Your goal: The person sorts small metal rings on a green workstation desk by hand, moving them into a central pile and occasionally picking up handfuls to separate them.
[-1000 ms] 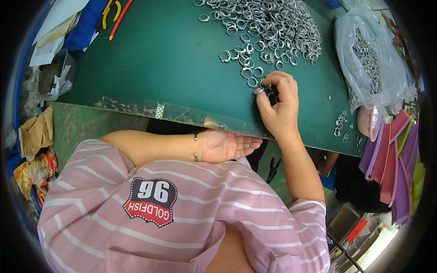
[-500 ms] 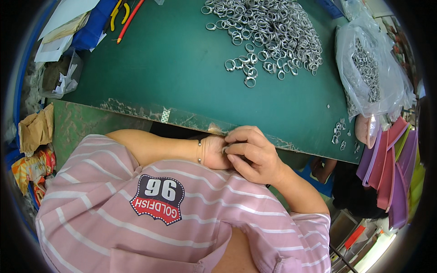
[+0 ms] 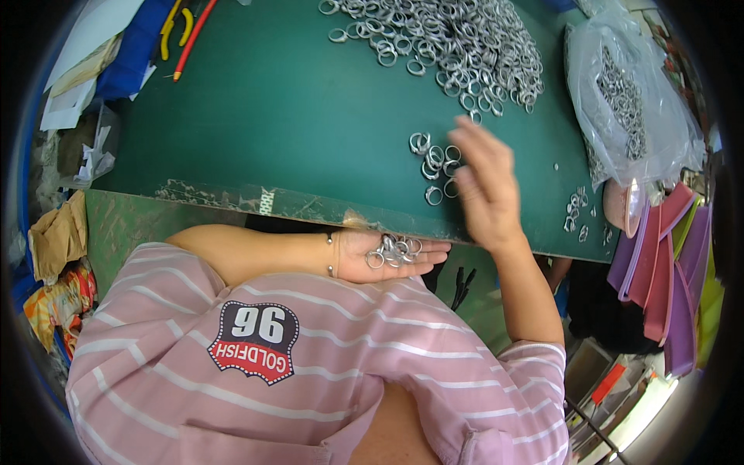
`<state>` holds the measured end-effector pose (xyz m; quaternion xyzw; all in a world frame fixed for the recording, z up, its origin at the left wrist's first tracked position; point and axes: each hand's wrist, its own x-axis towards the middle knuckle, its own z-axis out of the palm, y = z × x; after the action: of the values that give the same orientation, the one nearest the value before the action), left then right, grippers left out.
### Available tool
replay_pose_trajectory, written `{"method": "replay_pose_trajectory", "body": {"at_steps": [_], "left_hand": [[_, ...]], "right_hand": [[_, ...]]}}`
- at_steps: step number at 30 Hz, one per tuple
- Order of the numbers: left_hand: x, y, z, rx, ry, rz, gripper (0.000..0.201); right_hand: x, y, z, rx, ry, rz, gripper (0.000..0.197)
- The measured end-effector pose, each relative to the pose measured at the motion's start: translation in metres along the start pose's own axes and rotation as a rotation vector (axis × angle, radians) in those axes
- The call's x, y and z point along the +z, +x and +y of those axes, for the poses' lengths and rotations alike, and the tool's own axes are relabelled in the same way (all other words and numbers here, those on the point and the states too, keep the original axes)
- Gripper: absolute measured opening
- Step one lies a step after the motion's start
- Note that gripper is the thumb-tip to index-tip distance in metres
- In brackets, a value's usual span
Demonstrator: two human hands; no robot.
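My left hand (image 3: 380, 255) is palm up just below the table edge, its fingers stretched out flat, and several silver-coloured metal rings (image 3: 394, 249) rest in it. A cuff bracelet (image 3: 331, 254) circles that wrist. Over the table my right hand (image 3: 487, 182) has its fingers extended and slightly blurred, with nothing seen in them. Beside its fingertips is a small loose group of rings (image 3: 434, 164); whether the fingers touch them I cannot tell. A large pile of the same rings (image 3: 473, 46) spreads behind at the far side.
The green table (image 3: 256, 124) has a worn front edge. Pliers (image 3: 177, 32) and a red pen-like tool (image 3: 194, 43) are at the far left, near a clear plastic bin (image 3: 97, 143). At right stand a clear bag of rings (image 3: 632, 108), scattered small pieces (image 3: 573, 209) and coloured strips (image 3: 655, 267).
My right hand has left my left hand and moved up and right over the table. My left hand has unfolded, showing the rings. A small group of rings now lies nearer, apart from the pile.
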<state>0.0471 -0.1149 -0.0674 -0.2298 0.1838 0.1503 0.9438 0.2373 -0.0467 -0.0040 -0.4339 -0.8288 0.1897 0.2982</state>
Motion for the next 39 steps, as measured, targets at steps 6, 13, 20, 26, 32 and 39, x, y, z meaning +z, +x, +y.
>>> {"method": "replay_pose_trajectory", "body": {"at_steps": [6,13,20,26,32,39], "left_hand": [[-0.023,0.005,0.003,-0.097,-0.208,-0.232,0.043],[-0.025,0.007,0.004,-0.115,-0.286,-0.221,0.048],[-0.026,0.009,0.005,-0.107,-0.272,-0.214,0.046],[-0.027,0.009,0.005,-0.134,-0.314,-0.243,0.046],[-0.027,0.009,0.004,-0.110,-0.292,-0.249,0.046],[-0.029,0.009,0.005,-0.132,-0.299,-0.290,0.047]], "right_hand": [[-0.020,-0.033,0.016,0.263,0.201,0.246,0.015],[-0.006,-0.018,-0.001,0.118,-0.107,0.208,0.019],[-0.009,-0.027,0.006,0.192,0.102,0.100,0.024],[0.000,-0.021,-0.002,0.035,-0.014,-0.021,0.020],[0.000,-0.013,-0.007,0.003,0.037,0.017,0.030],[0.014,-0.010,-0.003,0.043,0.018,0.044,0.027]]}}
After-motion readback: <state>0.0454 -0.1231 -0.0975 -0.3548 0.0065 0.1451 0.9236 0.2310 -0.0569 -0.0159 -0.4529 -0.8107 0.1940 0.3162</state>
